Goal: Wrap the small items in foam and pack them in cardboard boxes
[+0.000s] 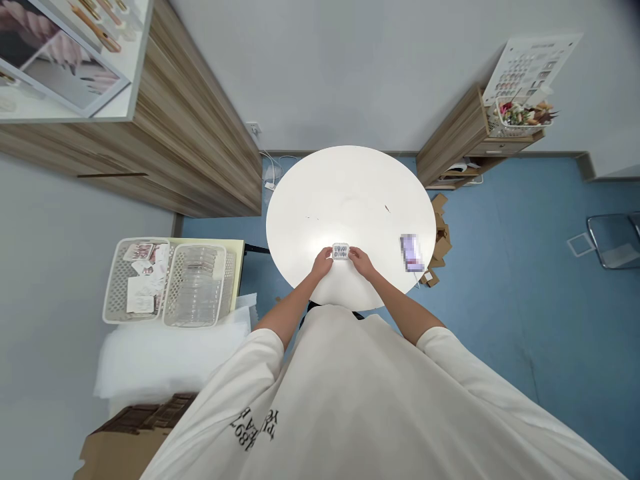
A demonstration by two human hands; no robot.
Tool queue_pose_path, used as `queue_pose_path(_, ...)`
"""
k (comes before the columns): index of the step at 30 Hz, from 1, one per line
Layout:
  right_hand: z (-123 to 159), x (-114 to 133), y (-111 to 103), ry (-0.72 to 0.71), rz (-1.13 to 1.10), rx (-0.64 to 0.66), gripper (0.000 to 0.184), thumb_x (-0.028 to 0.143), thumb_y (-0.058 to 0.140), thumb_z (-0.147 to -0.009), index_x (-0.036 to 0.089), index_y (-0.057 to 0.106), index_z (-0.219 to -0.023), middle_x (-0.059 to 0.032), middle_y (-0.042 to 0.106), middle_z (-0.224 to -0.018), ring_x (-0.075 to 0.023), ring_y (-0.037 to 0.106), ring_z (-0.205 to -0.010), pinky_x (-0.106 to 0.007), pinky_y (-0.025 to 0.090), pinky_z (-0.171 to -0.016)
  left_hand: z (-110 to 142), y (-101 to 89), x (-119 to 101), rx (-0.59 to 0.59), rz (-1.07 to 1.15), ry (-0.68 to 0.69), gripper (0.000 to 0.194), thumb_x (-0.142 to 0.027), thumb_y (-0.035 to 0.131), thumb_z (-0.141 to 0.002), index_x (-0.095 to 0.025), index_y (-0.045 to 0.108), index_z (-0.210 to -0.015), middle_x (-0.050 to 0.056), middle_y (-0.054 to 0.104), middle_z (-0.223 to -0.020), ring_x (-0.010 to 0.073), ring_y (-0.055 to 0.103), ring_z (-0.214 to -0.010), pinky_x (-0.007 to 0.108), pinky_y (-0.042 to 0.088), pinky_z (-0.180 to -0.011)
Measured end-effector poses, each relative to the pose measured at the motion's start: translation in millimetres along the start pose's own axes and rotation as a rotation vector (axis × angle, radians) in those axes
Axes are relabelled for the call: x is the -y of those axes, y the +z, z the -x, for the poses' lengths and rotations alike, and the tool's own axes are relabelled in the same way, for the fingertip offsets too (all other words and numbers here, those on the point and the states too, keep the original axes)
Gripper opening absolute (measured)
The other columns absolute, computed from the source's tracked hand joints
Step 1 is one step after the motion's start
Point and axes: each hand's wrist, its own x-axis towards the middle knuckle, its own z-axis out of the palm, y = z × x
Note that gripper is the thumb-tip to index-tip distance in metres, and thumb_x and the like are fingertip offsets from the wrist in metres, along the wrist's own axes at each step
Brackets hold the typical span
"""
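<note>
A small clear case of press-on nails (341, 251) is at the near side of the round white table (350, 180). Several dark, glossy nails sit in two rows inside it. My left hand (323, 263) grips the case's left edge with closed fingers. On the opposite edge, my right hand (361, 262) holds it in the same way. The fingertips are small in the view, and the underside of the case is hidden.
A blurred purple phone-like object (412, 253) lies at the table's right, with a cable below. To the left, white baskets (195, 323) hold clear cases and cards. Flattened cardboard (441, 247) leans right of the table. Wooden cabinets (200, 133) stand behind left.
</note>
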Motion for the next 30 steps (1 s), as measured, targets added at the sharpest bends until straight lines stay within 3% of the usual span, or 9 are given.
queue_pose_path(6,6,-19,2,-0.124,0.412,0.042,0.051,0.015,0.046,-0.090,0.018,0.061,-0.138,-0.0096,0.057,-0.146,-0.0236,0.053,-0.133,-0.039,0.039,-0.116,20,-4.3,6,0.055,-0.316,0.091,0.059,-0.008,0.048,-0.081,-0.020,0.058,-0.138,0.009,0.057,-0.147,0.0267,0.050,-0.138,0.044,0.040,-0.117)
queue_pose_path(10,12,-28,-1,-0.212,0.792,0.183,0.059,0.016,0.041,-0.095,0.017,0.045,-0.154,-0.0113,0.044,-0.157,-0.0279,0.045,-0.139,-0.042,0.040,-0.114,33,-6.9,9,0.205,-0.678,0.302,0.062,-0.007,0.043,-0.087,-0.018,0.049,-0.147,0.008,0.044,-0.158,0.0247,0.041,-0.146,0.043,0.034,-0.122)
queue_pose_path(14,18,-29,-1,-0.231,1.053,0.251,0.067,0.015,0.039,-0.095,0.019,0.031,-0.161,-0.0110,0.035,-0.163,-0.0311,0.040,-0.142,-0.044,0.039,-0.112,41,-8.7,11,0.326,-0.943,0.362,0.065,-0.008,0.044,-0.088,-0.018,0.040,-0.152,0.009,0.027,-0.167,0.0308,0.038,-0.146,0.048,0.037,-0.117)
queue_pose_path(19,21,-27,5,-0.200,1.145,0.280,0.074,0.013,0.042,-0.092,0.018,0.023,-0.163,-0.0126,0.027,-0.166,-0.0328,0.032,-0.146,-0.045,0.038,-0.112,45,-6.3,9,0.386,-1.095,0.337,0.067,-0.009,0.047,-0.088,-0.018,0.036,-0.153,0.010,0.013,-0.171,0.0341,0.042,-0.143,0.048,0.040,-0.112)
queue_pose_path(30,21,-21,16,-0.213,1.146,0.308,0.076,0.014,0.044,-0.091,0.019,0.019,-0.164,-0.0113,0.027,-0.167,-0.0344,0.032,-0.145,-0.047,0.035,-0.113,47,-9.5,6,0.360,-1.099,0.309,0.060,-0.013,0.045,-0.091,-0.020,0.037,-0.149,0.009,0.012,-0.171,0.0303,0.051,-0.134,0.044,0.047,-0.102)
